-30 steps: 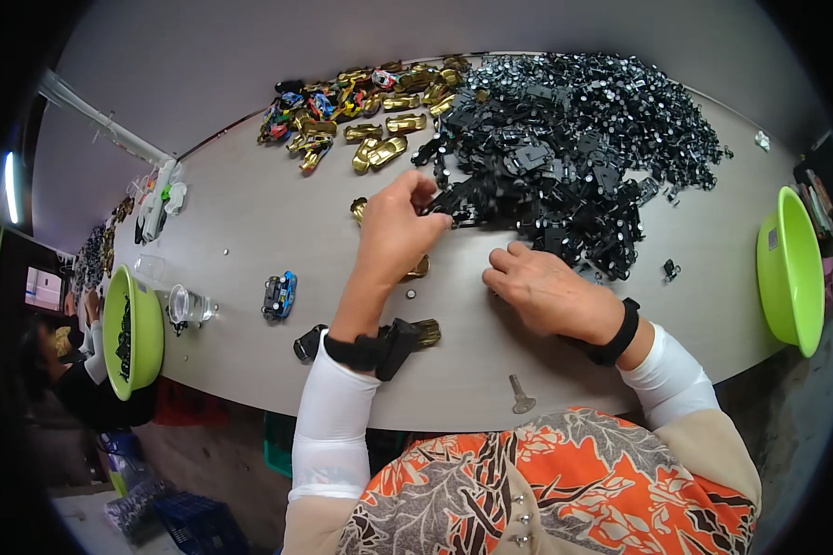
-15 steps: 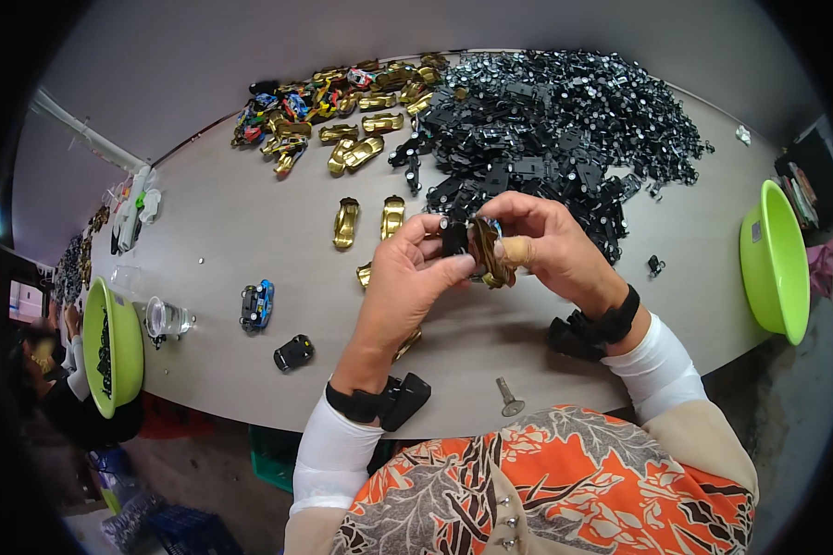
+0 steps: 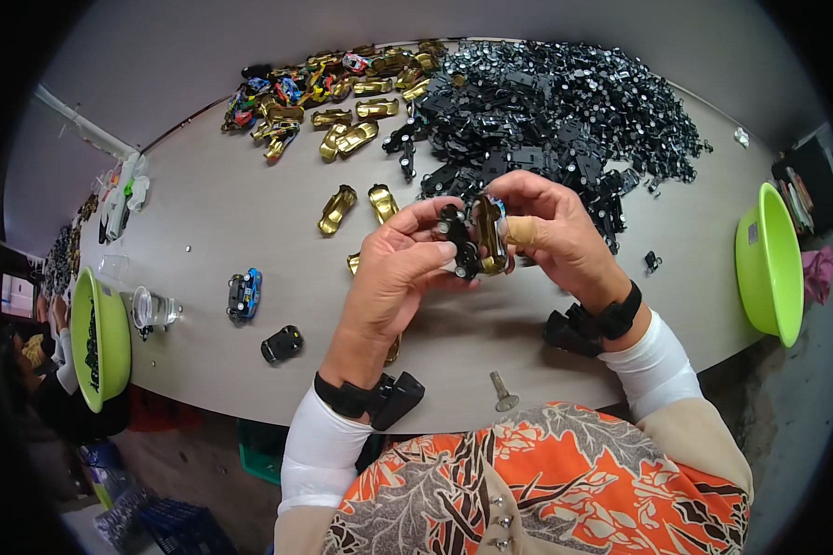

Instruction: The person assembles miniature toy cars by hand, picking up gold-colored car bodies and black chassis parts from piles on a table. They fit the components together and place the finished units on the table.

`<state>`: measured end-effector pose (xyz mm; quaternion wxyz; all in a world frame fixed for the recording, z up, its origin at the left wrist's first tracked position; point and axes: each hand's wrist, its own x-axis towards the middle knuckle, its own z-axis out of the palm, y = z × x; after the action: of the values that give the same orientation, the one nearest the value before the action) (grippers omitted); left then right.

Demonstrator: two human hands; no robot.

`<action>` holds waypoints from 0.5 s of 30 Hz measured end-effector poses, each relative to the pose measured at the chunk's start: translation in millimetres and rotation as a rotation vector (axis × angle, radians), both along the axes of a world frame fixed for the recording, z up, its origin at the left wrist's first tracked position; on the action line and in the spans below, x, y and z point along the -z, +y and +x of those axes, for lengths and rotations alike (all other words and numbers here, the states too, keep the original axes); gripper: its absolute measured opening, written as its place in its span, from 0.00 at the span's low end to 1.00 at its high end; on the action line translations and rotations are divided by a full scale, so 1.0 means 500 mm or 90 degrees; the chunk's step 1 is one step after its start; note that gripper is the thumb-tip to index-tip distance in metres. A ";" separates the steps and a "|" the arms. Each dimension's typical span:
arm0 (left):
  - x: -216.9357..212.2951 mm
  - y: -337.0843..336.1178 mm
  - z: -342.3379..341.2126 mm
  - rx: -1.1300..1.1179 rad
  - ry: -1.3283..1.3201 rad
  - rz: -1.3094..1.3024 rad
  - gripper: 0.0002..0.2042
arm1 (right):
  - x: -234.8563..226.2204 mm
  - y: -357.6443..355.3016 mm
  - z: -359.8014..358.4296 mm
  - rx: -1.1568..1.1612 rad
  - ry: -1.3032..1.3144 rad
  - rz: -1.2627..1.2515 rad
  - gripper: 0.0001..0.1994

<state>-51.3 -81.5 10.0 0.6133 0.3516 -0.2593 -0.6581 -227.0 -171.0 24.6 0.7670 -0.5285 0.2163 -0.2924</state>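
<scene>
My left hand (image 3: 389, 277) grips a black toy car chassis (image 3: 457, 242) between thumb and fingers, its small wheels showing. Close beside it, my right hand (image 3: 565, 231) pinches a gold toy car shell (image 3: 489, 227) held on edge with its hollow inside showing. A narrow gap seems to part the two pieces. A tan bandage wraps a digit of the right hand. Just left of my hands lie two gold car shells, one tilted (image 3: 338, 210) and one nearer my fingers (image 3: 382, 203). Beyond them spreads a big heap of black chassis (image 3: 528, 120).
Gold and coloured car bodies (image 3: 292, 97) are piled at the far left. A blue toy car (image 3: 244, 295), a black one (image 3: 282, 344) and a metal tool (image 3: 503, 392) lie nearer. Green basins stand left (image 3: 113, 356) and right (image 3: 773, 277), with a clear cup (image 3: 151, 310) by the left one.
Chassis and shell have been drawn a little apart and turned, so more of each shows. The two loose gold shells now lie at different angles. The view has shifted slightly.
</scene>
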 end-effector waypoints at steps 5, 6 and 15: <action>0.004 -0.001 0.011 -0.007 0.079 -0.025 0.24 | -0.038 0.027 0.000 0.100 0.000 -0.108 0.12; 0.007 -0.001 0.011 -0.002 0.093 -0.032 0.24 | -0.033 0.031 0.000 0.114 -0.013 -0.146 0.12; 0.011 0.001 0.005 0.011 0.095 -0.056 0.24 | -0.020 0.034 0.002 0.144 0.028 -0.410 0.13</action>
<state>-49.1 -80.9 4.5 0.6400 0.2719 -0.2448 -0.6757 -225.9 -154.0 34.5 0.5183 -0.7225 0.1865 -0.4178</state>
